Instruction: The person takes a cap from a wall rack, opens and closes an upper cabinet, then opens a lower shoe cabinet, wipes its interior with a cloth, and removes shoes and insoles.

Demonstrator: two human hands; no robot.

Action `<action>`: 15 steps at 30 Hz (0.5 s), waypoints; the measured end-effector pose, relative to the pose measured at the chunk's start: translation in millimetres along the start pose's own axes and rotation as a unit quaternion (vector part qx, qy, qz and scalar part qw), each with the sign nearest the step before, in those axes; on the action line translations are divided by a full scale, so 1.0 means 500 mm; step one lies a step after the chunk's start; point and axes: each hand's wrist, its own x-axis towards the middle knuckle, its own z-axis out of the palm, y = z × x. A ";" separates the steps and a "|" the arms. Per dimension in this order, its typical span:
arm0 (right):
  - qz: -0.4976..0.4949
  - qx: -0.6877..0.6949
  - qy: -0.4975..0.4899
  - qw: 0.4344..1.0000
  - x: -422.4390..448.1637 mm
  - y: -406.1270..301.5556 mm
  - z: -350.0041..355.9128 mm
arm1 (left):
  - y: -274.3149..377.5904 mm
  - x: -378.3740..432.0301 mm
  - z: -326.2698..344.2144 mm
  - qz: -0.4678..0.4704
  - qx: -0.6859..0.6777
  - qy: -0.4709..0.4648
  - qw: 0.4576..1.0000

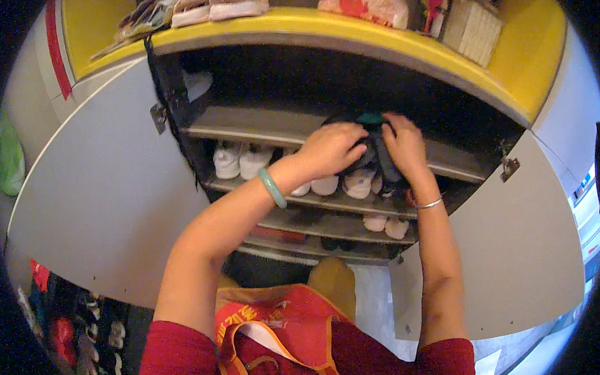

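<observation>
Both hands reach into a shoe cabinet with its two doors swung out. My left hand (334, 147) and my right hand (402, 140) are at a dark, soft item (373, 147) with a green part, at the edge of the upper shelf (258, 124). It looks like cloth or a bag; its exact kind cannot be told. My fingers are curled at its two sides, the left ones partly hidden. Just below are white shoes (324, 185) and another pale shoe (358, 183). My left forearm crosses in front of the shelves.
The left cabinet door (106, 184) and right cabinet door (500, 245) flank my arms. More white shoes (239, 161) and pale shoes (386, 225) stand on lower shelves. Above, a yellow ledge (294, 21) holds folded cloth (219, 6) and a red-and-white bag (365, 5). A black strap (166, 105) hangs at left.
</observation>
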 end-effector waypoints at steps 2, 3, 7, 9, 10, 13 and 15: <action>-0.048 -0.020 0.062 0.997 -0.012 -0.025 -0.011 | -0.011 -0.040 -0.034 0.008 0.008 0.064 0.998; -0.091 -0.020 0.111 0.989 -0.022 -0.043 -0.025 | -0.014 -0.064 -0.055 0.003 0.005 0.095 0.995; -0.160 0.176 0.124 0.963 -0.101 -0.152 -0.019 | -0.042 -0.212 -0.114 -0.114 0.023 0.148 0.982; -0.179 0.208 0.058 0.960 -0.147 -0.189 0.024 | -0.069 -0.281 -0.102 -0.148 0.016 0.167 0.975; -0.170 0.226 0.025 0.959 -0.161 -0.202 0.051 | -0.082 -0.312 -0.094 -0.170 0.029 0.151 0.973; -0.146 0.242 -0.033 0.959 -0.186 -0.199 0.134 | -0.094 -0.370 -0.071 -0.230 0.057 0.114 0.965; -0.106 0.186 -0.081 0.973 -0.187 -0.206 0.170 | -0.112 -0.394 -0.064 -0.250 0.123 0.103 0.955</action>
